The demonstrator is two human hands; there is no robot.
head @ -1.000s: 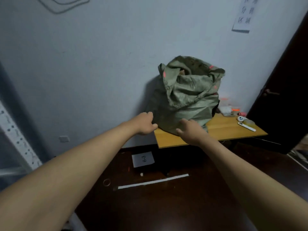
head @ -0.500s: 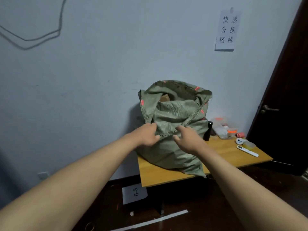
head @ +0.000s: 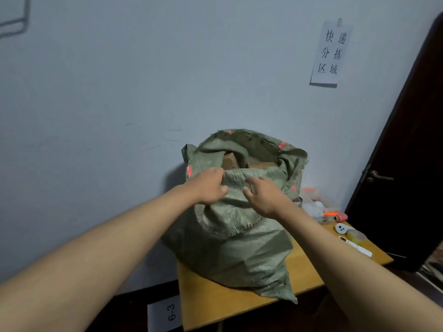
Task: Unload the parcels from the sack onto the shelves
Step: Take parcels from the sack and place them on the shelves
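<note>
A green woven sack (head: 242, 250) stands upright on a small wooden table (head: 213, 300) against the wall. Its mouth gapes, and brown cardboard parcels (head: 230, 160) show inside near the rim. My left hand (head: 208, 185) grips the folded-down front edge of the sack at its left side. My right hand (head: 263, 197) has curled fingers on the same fold, a little to the right. No shelves are in view.
At the table's right end lie a clear plastic bag (head: 314, 208), orange tape bits (head: 332, 213), a white round device (head: 341, 228), a tape roll (head: 357, 234) and a white stick (head: 357, 246). A dark door (head: 407, 164) stands right. A paper label reading 6-3 (head: 165, 312) lies on the floor.
Both hands have risen from the sack's base to its folded front rim and taken hold of it. The view has moved closer, and the sack's mouth now shows parcels.
</note>
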